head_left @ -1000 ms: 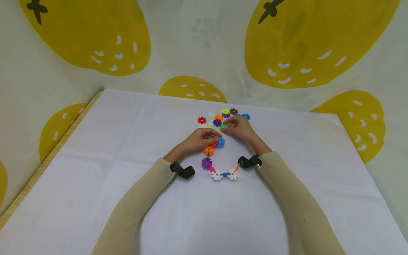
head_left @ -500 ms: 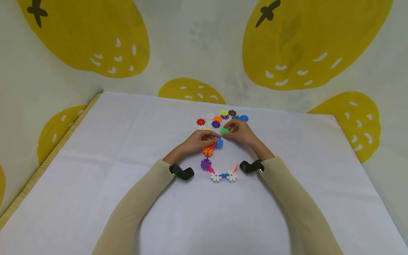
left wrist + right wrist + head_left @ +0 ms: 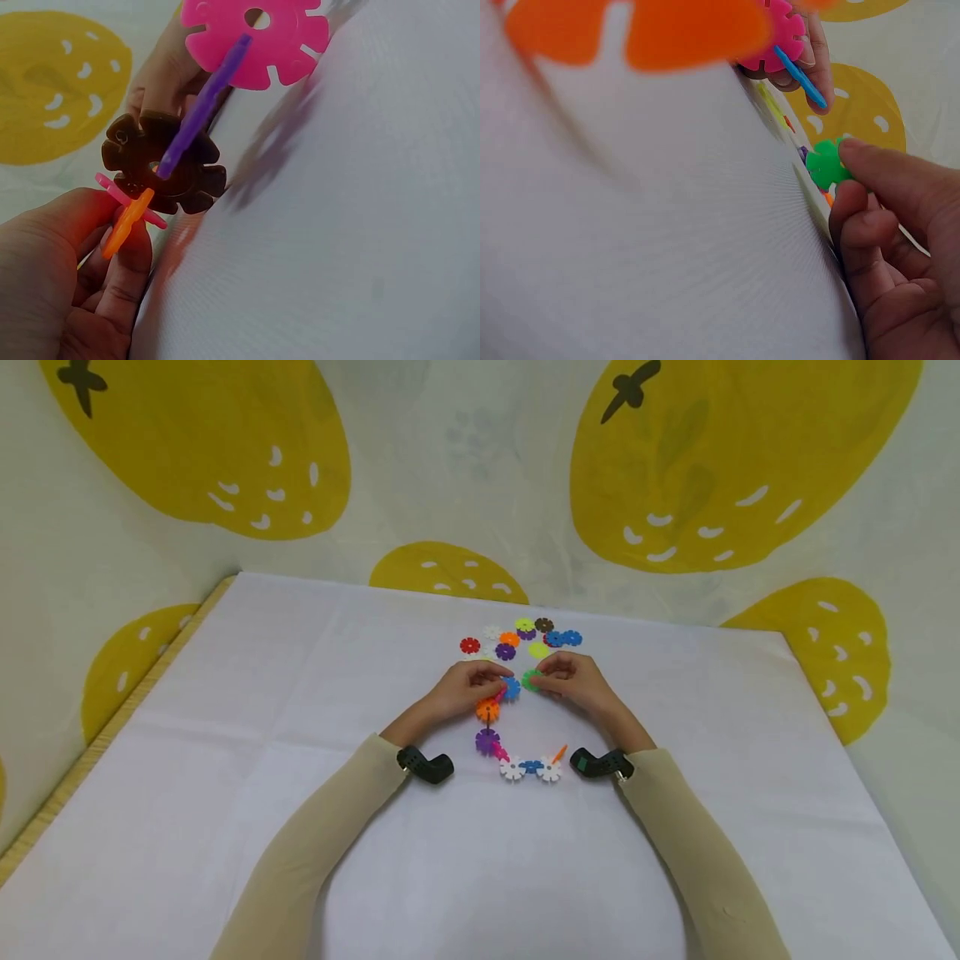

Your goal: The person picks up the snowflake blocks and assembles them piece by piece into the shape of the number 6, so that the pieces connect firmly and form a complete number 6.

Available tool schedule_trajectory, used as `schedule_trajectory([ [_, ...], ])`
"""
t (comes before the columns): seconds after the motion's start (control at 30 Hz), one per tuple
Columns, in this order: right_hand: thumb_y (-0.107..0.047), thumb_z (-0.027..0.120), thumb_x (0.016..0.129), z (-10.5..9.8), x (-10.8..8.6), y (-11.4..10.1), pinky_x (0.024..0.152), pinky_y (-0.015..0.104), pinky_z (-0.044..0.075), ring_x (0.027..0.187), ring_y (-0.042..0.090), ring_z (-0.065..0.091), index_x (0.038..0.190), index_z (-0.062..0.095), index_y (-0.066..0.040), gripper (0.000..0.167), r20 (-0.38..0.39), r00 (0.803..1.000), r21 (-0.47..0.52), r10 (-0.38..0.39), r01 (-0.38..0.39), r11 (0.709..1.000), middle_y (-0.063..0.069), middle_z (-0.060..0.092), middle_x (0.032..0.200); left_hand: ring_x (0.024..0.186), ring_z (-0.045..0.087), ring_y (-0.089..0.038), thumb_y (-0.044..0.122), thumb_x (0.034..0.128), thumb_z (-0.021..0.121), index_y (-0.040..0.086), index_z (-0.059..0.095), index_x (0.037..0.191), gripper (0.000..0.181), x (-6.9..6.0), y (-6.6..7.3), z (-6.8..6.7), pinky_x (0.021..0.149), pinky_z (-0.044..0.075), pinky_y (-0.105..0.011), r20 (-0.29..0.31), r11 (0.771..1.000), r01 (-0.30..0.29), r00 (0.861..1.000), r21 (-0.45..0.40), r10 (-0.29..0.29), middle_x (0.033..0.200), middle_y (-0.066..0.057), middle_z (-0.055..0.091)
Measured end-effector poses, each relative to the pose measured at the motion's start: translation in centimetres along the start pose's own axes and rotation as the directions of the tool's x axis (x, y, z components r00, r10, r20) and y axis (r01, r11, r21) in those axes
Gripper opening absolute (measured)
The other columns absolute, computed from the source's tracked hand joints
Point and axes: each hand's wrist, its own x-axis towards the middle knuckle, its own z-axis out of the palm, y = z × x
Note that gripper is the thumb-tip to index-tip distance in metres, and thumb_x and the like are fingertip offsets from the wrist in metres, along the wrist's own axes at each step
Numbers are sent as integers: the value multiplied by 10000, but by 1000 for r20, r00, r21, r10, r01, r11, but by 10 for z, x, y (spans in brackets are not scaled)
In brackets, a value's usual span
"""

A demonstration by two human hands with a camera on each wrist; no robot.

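In the head view my left hand (image 3: 459, 690) pinches one end of a chain of slotted snowflake discs near its blue disc (image 3: 512, 688). The chain curves through an orange disc (image 3: 487, 709) and a purple disc (image 3: 487, 742) to two white discs, ending in an orange disc (image 3: 560, 752) on edge. My right hand (image 3: 579, 682) pinches a green disc (image 3: 532, 680) between thumb and fingers, a small gap from the blue one. The right wrist view shows the green disc (image 3: 827, 164) at my fingertips. Up close in the left wrist view are the chain's brown disc (image 3: 169, 163) and pink disc (image 3: 255, 37).
Beyond my hands lie several loose discs, among them a red disc (image 3: 469, 646), a brown disc (image 3: 543, 625) and a yellow disc (image 3: 539, 650). A white cloth (image 3: 480, 877) covers the table. Behind stands a patterned backdrop (image 3: 465, 485). Each wrist wears a black camera mount (image 3: 427, 766).
My right hand has drawn the green disc away from the loose discs, toward me and beside the blue disc. My left hand has stayed at the chain's end, nearly still.
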Motion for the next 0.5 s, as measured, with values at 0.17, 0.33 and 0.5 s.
schedule_trajectory([
  [0.17, -167, 764, 859, 1, -5, 0, 584, 224, 483, 629, 130, 575, 991, 641, -20, 233, 30, 1000, 46, -6, 4, 999, 7, 667, 823, 901, 642, -189, 155, 967, 621, 54, 662, 1223, 278, -1, 1, 0, 840, 519, -256, 0, 1000, 18, 1000, -26, -18, 1053, -99, 687],
  [0.33, -185, 774, 851, -1, -8, 1, 599, 234, 488, 647, 148, 582, 969, 651, -42, 223, 42, 998, 64, -40, 37, 997, 10, 673, 815, 900, 644, -188, 151, 966, 622, 41, 659, 1222, 281, -1, 1, 0, 841, 519, -256, -1, 999, 8, 1000, -33, -8, 1060, -107, 687],
  [0.5, -169, 772, 851, 0, -9, 0, 623, 233, 503, 677, 155, 594, 970, 662, -25, 216, 65, 996, 57, -65, 62, 996, 19, 680, 836, 906, 649, -191, 147, 965, 623, 33, 658, 1220, 282, 0, 0, -1, 846, 522, -254, 0, 999, 5, 1000, -34, -5, 1071, -114, 689],
])
